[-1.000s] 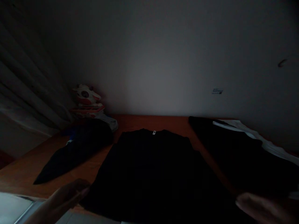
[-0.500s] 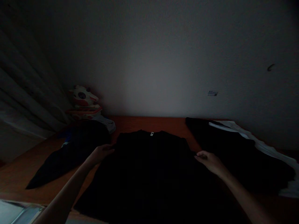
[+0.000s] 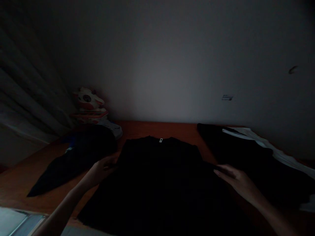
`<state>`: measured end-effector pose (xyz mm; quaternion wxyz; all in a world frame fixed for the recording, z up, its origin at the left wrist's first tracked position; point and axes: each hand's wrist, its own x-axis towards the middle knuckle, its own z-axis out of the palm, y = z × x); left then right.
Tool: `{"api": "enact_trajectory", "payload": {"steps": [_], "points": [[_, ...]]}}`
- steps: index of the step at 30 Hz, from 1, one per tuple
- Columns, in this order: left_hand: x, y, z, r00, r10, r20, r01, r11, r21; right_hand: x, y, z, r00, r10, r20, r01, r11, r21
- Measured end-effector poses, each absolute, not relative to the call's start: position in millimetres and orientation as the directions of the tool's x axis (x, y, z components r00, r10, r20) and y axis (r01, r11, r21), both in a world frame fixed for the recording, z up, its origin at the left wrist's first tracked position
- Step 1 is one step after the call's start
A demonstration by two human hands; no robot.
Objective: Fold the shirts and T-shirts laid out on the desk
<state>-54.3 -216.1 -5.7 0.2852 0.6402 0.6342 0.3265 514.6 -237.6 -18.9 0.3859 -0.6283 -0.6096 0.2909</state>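
The room is so dim that the black T-shirt [image 3: 159, 183] shows no folds or seams, and its hem runs out past the bottom edge. Whether the left hand [image 3: 99, 170] or right hand [image 3: 235, 180] pinches the cloth or only rests on it cannot be told. The small wall sticker [image 3: 227, 97] is too small to read. The white garment [image 3: 283, 154] is cut off at the right edge.

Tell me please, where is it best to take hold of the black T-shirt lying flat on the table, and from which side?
Probably at its two shoulder edges, one from each side. The black T-shirt lies flat, collar toward the wall. The left hand and right hand are already at those edges. Pinch the cloth there with the fingers.
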Motion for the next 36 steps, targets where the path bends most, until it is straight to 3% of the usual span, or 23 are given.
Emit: {"api": "enact_trajectory", "payload": {"steps": [4, 7, 10, 12, 16, 19, 22, 26, 29, 33, 36], "points": [[-68, -223, -3, -0.005, 0.971, 0.241, 0.827, -0.131, 0.547, 525, -248, -19, 0.147, 0.954, 0.260, 0.654, 0.103, -0.750], [-74, -223, 6, 0.016, 0.942, 0.336, 0.911, -0.152, 0.383, 529, -252, -13, 0.238, 0.960, 0.148, 0.599, -0.025, -0.800], [-66, -213, 21, -0.023, 0.950, 0.313, 0.916, -0.106, 0.387, 516, -245, 0, 0.317, 0.947, -0.046, 0.380, -0.171, -0.909], [-58, -198, 33, -0.072, 0.956, 0.284, 0.923, -0.044, 0.381, 502, -232, 10, 0.323, 0.943, -0.078, 0.240, -0.161, -0.957], [-41, -154, 61, -0.123, 0.963, 0.241, 0.941, 0.036, 0.337, 476, -185, 24, 0.296, 0.954, 0.049, 0.139, 0.008, -0.990], [-27, -117, 65, -0.175, 0.952, 0.252, 0.908, 0.057, 0.416, 465, -145, 14, 0.326, 0.935, 0.138, 0.204, 0.073, -0.976], [-6, -95, 36, -0.187, 0.919, 0.346, 0.884, 0.004, 0.467, 455, -123, -13, 0.306, 0.929, 0.207, 0.509, 0.024, -0.861], [17, -103, -33, 0.065, 0.917, 0.393, 0.948, -0.179, 0.262, 448, -126, -57, 0.148, 0.971, 0.189, 0.876, -0.040, -0.480], [16, -122, -62, 0.119, 0.949, 0.292, 0.978, -0.163, 0.132, 451, -134, -77, 0.131, 0.984, 0.124, 0.950, -0.089, -0.298], [8, -134, -57, 0.100, 0.965, 0.242, 0.990, -0.120, 0.069, 454, -137, -79, 0.155, 0.981, 0.115, 0.960, -0.122, -0.253], [11, -137, -44, 0.082, 0.939, 0.333, 0.987, -0.122, 0.101, 449, -138, -70, 0.142, 0.976, 0.166, 0.970, -0.104, -0.218]]}}
